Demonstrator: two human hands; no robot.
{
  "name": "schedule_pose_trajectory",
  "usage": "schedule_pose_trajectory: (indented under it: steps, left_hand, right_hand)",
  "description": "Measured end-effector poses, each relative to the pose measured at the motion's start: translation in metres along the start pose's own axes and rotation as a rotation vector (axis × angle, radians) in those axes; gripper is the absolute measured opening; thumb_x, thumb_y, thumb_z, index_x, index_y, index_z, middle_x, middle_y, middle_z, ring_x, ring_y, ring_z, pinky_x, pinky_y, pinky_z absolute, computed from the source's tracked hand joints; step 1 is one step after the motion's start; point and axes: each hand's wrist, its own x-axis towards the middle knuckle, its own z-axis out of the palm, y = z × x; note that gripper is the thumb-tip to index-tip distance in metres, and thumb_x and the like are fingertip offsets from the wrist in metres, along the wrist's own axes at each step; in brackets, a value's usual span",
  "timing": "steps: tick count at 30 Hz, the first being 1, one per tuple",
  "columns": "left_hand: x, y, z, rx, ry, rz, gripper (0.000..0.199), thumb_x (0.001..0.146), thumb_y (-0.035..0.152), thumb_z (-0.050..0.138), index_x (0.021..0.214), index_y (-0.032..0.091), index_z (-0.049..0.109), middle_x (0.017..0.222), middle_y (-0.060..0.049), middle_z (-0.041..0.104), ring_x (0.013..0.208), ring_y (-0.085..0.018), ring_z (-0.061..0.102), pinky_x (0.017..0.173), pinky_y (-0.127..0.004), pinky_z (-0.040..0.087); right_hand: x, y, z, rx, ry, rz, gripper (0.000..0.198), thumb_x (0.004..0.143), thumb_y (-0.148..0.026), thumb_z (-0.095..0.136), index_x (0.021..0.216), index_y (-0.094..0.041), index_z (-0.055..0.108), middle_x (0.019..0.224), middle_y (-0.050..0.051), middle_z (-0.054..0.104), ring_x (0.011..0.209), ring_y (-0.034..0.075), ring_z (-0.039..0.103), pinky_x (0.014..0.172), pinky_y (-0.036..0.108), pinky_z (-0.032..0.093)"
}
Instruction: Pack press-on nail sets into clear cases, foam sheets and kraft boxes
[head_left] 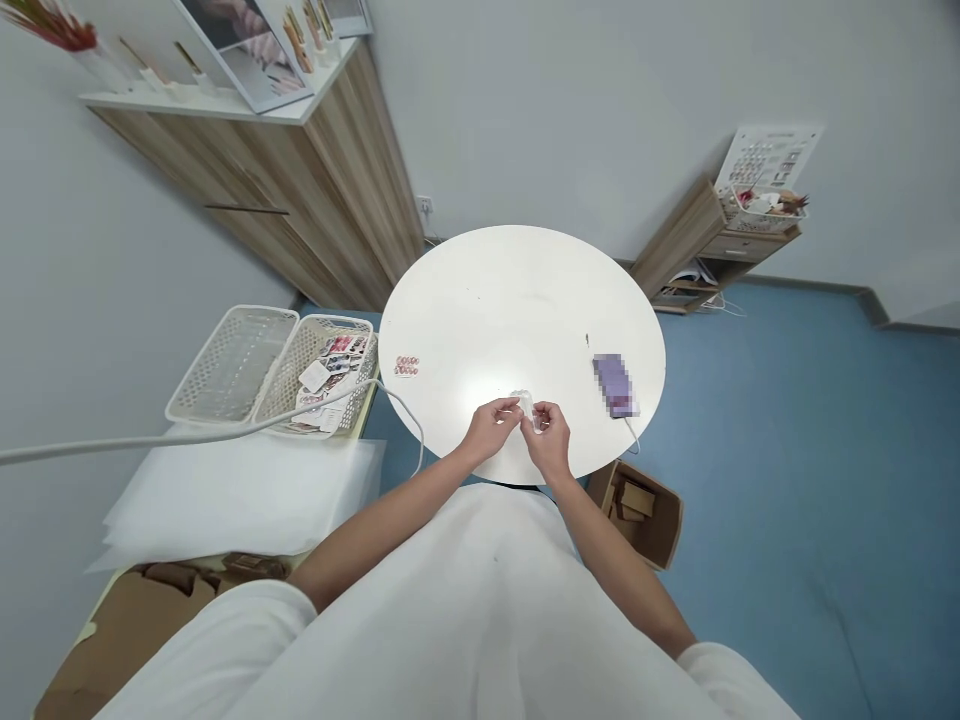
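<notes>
Both my hands meet over the near edge of the round white table (517, 290). Between them is a small whitish, see-through piece (526, 404), perhaps thin plastic; its exact kind is too small to tell. My left hand (489, 428) pinches its left side with thumb and fingers. On the right side, my right hand (548, 438) grips it with bent fingers, hiding part of it. To the left lies a small card with rows of reddish pieces (406, 367). A purple, blurred-out flat object (615, 385) lies to the right, with a white cable at its lower end.
Two white baskets (232, 360) stand at left, one holding cards and papers. White sheets (240, 490) lie below them, and a pale cable (225, 436) crosses there. An open cardboard box (666, 520) stands right of the table. Wooden cabinets (330, 190) line the wall.
</notes>
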Motion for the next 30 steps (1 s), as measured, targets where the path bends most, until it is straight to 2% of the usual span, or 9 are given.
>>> schedule_pose_trajectory:
  steps: [3,7,11,13,16,19,21,24,30]
  left_hand:
    - [0.005,0.002,0.014,-0.17,-0.026,-0.072,0.035,0.074,0.041,0.061,0.097,0.014,0.064,0.094,-0.008,0.064,0.082,-0.015,0.06,0.08,-0.036,0.05]
    - [0.012,0.002,0.02,-0.247,0.023,-0.143,0.035,0.07,0.043,0.066,0.089,0.014,0.066,0.083,-0.005,0.063,0.076,-0.014,0.058,0.076,-0.034,0.05]
    - [0.02,-0.001,0.017,-0.232,0.097,-0.208,0.034,0.066,0.044,0.069,0.082,0.014,0.067,0.077,-0.004,0.062,0.072,-0.013,0.058,0.074,-0.032,0.049]
    - [0.024,-0.003,0.013,-0.239,0.091,-0.23,0.036,0.066,0.046,0.068,0.081,0.014,0.067,0.079,-0.005,0.063,0.074,-0.014,0.06,0.074,-0.032,0.048]
    - [0.028,-0.004,0.005,-0.234,0.055,-0.259,0.039,0.066,0.049,0.067,0.085,0.015,0.068,0.087,-0.007,0.064,0.079,-0.017,0.063,0.075,-0.032,0.047]
    - [0.032,-0.005,-0.003,-0.224,0.007,-0.287,0.042,0.066,0.05,0.067,0.091,0.016,0.068,0.093,-0.008,0.065,0.082,-0.018,0.064,0.078,-0.033,0.046]
    - [0.035,-0.007,-0.006,-0.224,-0.021,-0.295,0.045,0.067,0.05,0.067,0.097,0.017,0.067,0.096,-0.008,0.065,0.084,-0.018,0.064,0.08,-0.033,0.046]
    - [0.039,-0.011,-0.01,-0.172,-0.068,-0.261,0.048,0.069,0.051,0.063,0.103,0.016,0.065,0.102,-0.009,0.063,0.085,-0.019,0.064,0.082,-0.035,0.047]
    - [0.044,-0.016,-0.026,0.098,-0.211,-0.045,0.045,0.081,0.04,0.051,0.123,0.025,0.053,0.122,-0.008,0.055,0.087,-0.016,0.062,0.086,-0.035,0.044]
  right_hand:
    - [0.003,0.006,-0.006,-0.116,-0.02,-0.201,0.018,0.076,-0.028,0.054,0.092,-0.021,0.054,0.085,0.004,0.056,0.07,0.015,0.049,0.065,0.032,0.046]
    - [0.006,0.016,-0.011,-0.18,-0.139,-0.416,0.028,0.079,-0.023,0.049,0.107,-0.022,0.054,0.098,0.008,0.056,0.089,0.02,0.052,0.076,0.037,0.047]
    - [0.012,0.024,-0.016,-0.226,-0.218,-0.483,0.032,0.077,-0.023,0.053,0.109,-0.024,0.056,0.105,0.008,0.055,0.096,0.022,0.052,0.084,0.043,0.044]
    - [0.016,0.026,-0.02,-0.216,-0.159,-0.403,0.028,0.076,-0.027,0.056,0.104,-0.024,0.059,0.109,0.009,0.054,0.101,0.024,0.051,0.088,0.046,0.041]
    - [0.027,0.028,-0.026,-0.081,-0.08,-0.132,0.032,0.073,-0.036,0.061,0.102,-0.023,0.057,0.115,0.01,0.052,0.107,0.025,0.05,0.089,0.046,0.041]
    - [0.037,0.028,-0.029,0.193,-0.184,0.191,0.038,0.071,-0.042,0.062,0.102,-0.023,0.052,0.111,0.008,0.056,0.091,0.02,0.059,0.079,0.039,0.047]
    - [0.041,0.028,-0.03,0.329,-0.272,0.329,0.036,0.069,-0.042,0.063,0.097,-0.023,0.051,0.104,0.006,0.061,0.08,0.016,0.062,0.073,0.035,0.049]
    - [0.042,0.027,-0.03,0.403,-0.317,0.416,0.036,0.064,-0.037,0.069,0.092,-0.022,0.051,0.095,0.004,0.065,0.076,0.014,0.063,0.071,0.032,0.05]
    - [0.039,0.023,-0.03,0.551,-0.349,0.493,0.046,0.055,-0.032,0.076,0.092,-0.023,0.05,0.093,0.004,0.068,0.078,0.017,0.066,0.077,0.039,0.052]
